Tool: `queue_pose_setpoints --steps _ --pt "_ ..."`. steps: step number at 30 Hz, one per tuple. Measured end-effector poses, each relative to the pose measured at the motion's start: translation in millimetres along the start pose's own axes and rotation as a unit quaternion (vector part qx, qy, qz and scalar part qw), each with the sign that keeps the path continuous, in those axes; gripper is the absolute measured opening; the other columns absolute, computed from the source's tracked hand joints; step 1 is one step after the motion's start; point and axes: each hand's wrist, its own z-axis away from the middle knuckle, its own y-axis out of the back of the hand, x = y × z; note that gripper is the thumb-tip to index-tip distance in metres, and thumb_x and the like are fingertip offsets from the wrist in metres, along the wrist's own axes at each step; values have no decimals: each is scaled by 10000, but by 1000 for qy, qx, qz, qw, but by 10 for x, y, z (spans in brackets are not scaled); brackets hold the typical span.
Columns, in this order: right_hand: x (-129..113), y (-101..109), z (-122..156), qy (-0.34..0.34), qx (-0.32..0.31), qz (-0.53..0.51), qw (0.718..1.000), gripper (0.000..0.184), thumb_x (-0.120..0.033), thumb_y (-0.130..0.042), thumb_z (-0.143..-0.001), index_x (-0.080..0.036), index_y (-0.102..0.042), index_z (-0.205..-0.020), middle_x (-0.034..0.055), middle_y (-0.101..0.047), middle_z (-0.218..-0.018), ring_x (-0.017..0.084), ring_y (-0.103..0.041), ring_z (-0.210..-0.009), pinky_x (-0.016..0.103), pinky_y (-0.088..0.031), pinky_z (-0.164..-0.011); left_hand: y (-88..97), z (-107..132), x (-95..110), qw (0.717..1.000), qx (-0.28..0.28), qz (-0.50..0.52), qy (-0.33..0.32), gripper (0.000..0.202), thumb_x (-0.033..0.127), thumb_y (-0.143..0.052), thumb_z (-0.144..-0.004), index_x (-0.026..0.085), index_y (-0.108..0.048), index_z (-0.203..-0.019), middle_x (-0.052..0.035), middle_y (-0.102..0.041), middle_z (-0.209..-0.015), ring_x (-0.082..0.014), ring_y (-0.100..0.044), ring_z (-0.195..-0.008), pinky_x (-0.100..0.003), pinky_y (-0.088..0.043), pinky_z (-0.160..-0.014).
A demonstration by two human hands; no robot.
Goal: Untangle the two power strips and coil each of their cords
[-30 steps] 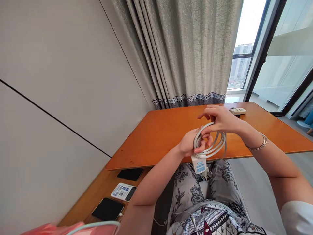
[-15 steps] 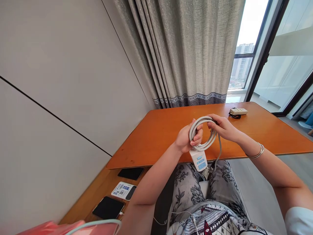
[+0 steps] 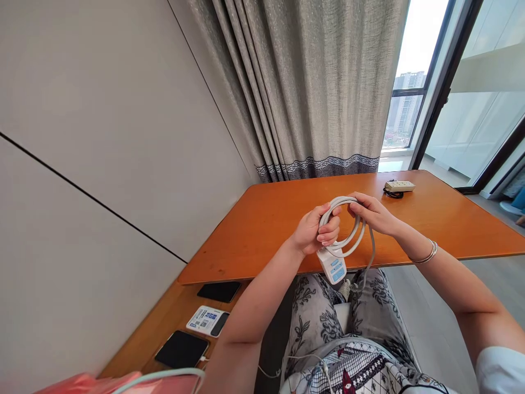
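Observation:
Over the near edge of the orange wooden table [image 3: 266,230], my left hand [image 3: 314,235] is closed round a coil of grey-white cable [image 3: 348,241] and the white power strip [image 3: 333,265] at its lower end, which has blue buttons. My right hand [image 3: 371,210] pinches the top right of the coil, fingers curled on the cable. A loose tail of cable [image 3: 369,262] hangs from the coil down to my lap.
A second white power strip [image 3: 400,185] with a dark cord lies at the table's far right. On a lower wooden ledge at the left lie two dark phones [image 3: 219,291] [image 3: 181,349] and a printed card [image 3: 204,319]. Grey curtain and glass doors stand behind.
My right hand came down from above the coil and took hold of its top right. The coil tightened and lifted a little while my left hand kept its grip.

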Motion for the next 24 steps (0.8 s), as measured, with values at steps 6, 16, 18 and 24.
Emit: queue_pose_setpoints --steps 6,16,18,24 --pt "12 -52 -9 -26 54 52 997 517 -673 -465 -922 -185 -517 -756 -28 -505 -603 96 -415 -539 227 -340 -514 0 -2 -18 1000 -11 15 -1 367 494 -439 -982 191 -460 -776 103 -287 -436 -49 -171 -315 -148 -244 -341" --pt "-52 -19 -64 40 116 74 990 566 -705 -458 -909 -183 -586 -732 -2 -493 -669 134 -450 -641 276 -383 -618 20 7 -23 1000 -7 19 5 310 403 -505 -973 201 -416 -755 116 -246 -441 -45 -152 -312 -142 -218 -337" --pt "-56 -10 -91 45 161 82 983 573 -707 -485 -895 -188 -575 -670 -5 -461 -644 138 -440 -638 286 -379 -626 20 -3 -29 1000 -15 16 13 323 416 -507 -971 201 -411 -750 115 -258 -431 -45 -143 -310 -142 -205 -333" --pt "-8 -37 -131 -18 259 31 965 603 -785 -476 -841 -207 -585 -708 -20 -406 -572 135 -386 -547 272 -318 -516 -6 -36 -63 1000 6 -5 16 389 486 -524 -952 203 -380 -728 113 -274 -418 -49 -220 -297 -151 -221 -354"
